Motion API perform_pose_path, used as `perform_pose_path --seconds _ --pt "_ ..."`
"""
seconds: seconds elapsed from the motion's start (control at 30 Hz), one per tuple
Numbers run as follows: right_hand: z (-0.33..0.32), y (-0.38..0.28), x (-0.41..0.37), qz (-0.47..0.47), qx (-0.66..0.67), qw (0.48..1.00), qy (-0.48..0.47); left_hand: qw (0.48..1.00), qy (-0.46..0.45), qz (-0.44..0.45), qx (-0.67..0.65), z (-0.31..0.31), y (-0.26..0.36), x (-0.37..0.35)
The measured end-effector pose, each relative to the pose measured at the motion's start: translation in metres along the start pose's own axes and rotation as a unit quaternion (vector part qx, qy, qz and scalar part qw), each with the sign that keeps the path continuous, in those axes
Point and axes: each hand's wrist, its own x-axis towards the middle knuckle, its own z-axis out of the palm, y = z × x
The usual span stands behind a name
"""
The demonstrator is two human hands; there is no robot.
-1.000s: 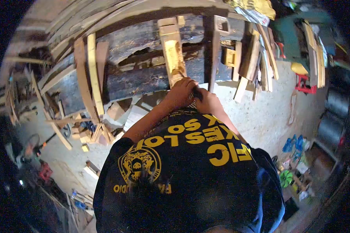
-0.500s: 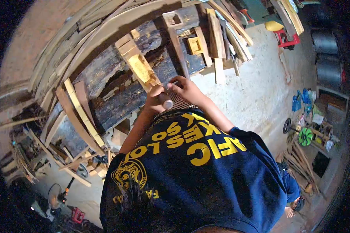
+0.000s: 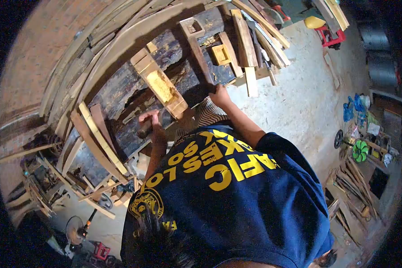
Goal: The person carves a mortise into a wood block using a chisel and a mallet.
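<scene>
My right hand (image 3: 219, 95) closes round the dark handle (image 3: 201, 63), best held firmly. I cannot tell my left hand's (image 3: 150, 117) grip.

A dark, rough bench (image 3: 178, 58) carries a long hollowed block (image 3: 161, 85) mid-surface, strips (image 3: 99, 136) left, and a small yellow block (image 3: 220, 55) and boards (image 3: 244, 42) right.
</scene>
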Motion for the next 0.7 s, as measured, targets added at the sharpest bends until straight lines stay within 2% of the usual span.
perform_pose_path --seconds 0.03,0.1,0.13,0.17,0.23,0.3,0.33,0.37,0.43,0.47,0.53,0.7 --pt "0.008 0.007 0.004 -0.019 -0.012 0.999 0.029 1.000 0.006 0.002 0.007 -0.001 0.003 0.002" --pt "0.000 -0.003 0.007 0.026 -0.022 0.999 0.016 0.998 0.053 -0.027 -0.019 -0.001 0.001 0.012" --pt "-0.004 -0.009 0.007 0.051 -0.039 0.998 -0.006 0.996 0.024 0.066 0.054 -0.002 0.001 0.017" --pt "0.004 -0.002 0.010 0.054 -0.060 0.996 -0.026 0.996 0.029 0.067 0.059 -0.003 -0.003 0.022" --pt "0.005 -0.001 0.007 0.021 -0.036 0.998 -0.052 0.992 -0.013 0.042 -0.121 -0.001 -0.006 0.033" --pt "0.003 0.001 0.011 0.032 -0.006 0.995 -0.096 0.995 -0.024 0.071 -0.067 0.000 -0.006 0.040" --pt "0.003 0.001 0.013 0.047 0.023 0.989 -0.135 0.990 -0.044 0.072 -0.114 0.003 -0.006 0.044" --pt "0.004 0.002 0.015 0.044 0.024 0.989 -0.141 0.982 -0.065 0.073 -0.160 0.005 -0.006 0.047" --pt "0.013 0.011 0.021 0.039 -0.010 0.995 -0.095 0.987 -0.071 0.044 -0.138 0.007 -0.005 0.046" --pt "0.015 0.014 0.026 0.090 0.021 0.988 -0.127 0.983 -0.085 0.035 -0.156 0.010 -0.003 0.046" --pt "0.009 0.011 0.024 0.072 0.017 0.989 -0.128 0.965 -0.135 0.037 -0.221 0.009 -0.017 0.051" --pt "0.001 0.005 0.023 0.081 0.022 0.988 -0.127 0.964 -0.188 0.040 -0.185 0.012 -0.027 0.053"
